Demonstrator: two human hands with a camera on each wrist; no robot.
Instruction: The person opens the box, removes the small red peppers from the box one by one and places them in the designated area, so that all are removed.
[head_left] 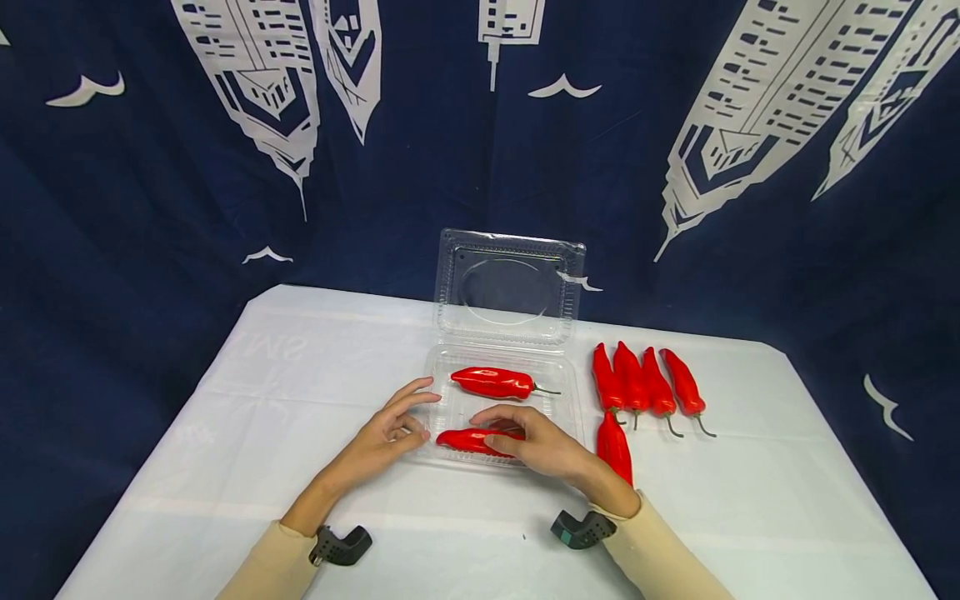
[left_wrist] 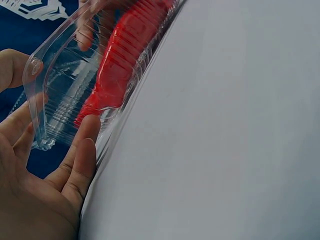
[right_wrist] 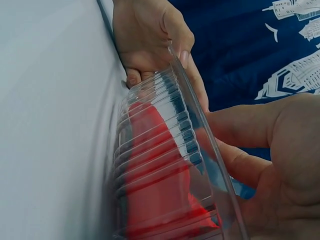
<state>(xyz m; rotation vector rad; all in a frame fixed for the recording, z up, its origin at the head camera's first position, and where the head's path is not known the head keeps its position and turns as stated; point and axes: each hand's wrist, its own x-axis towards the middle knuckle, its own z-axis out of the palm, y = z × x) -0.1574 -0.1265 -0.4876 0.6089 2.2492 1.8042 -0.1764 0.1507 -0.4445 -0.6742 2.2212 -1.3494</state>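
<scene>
A hinged clear plastic container point(head_left: 573, 408) lies on the table with its lid point(head_left: 495, 287) raised at the back. Inside, one red pepper point(head_left: 491, 382) lies across the far half, its stem pointing right. A second red pepper point(head_left: 457, 439) lies along the near wall, and my right hand point(head_left: 543, 442) holds it from above with thumb and fingers, covering its stem end. My left hand point(head_left: 386, 433) is at the container's left edge. Its thumb is at the rim and its lower fingers point(left_wrist: 87, 130) touch the outer wall from below, as the left wrist view shows.
Several red peppers point(head_left: 632, 379) lie in a row right of the container, stems toward me. Another red pepper point(head_left: 615, 446) lies below them, partly behind my right wrist. A white cloth covers the table point(head_left: 300, 400); a dark blue printed curtain point(head_left: 465, 167) hangs behind.
</scene>
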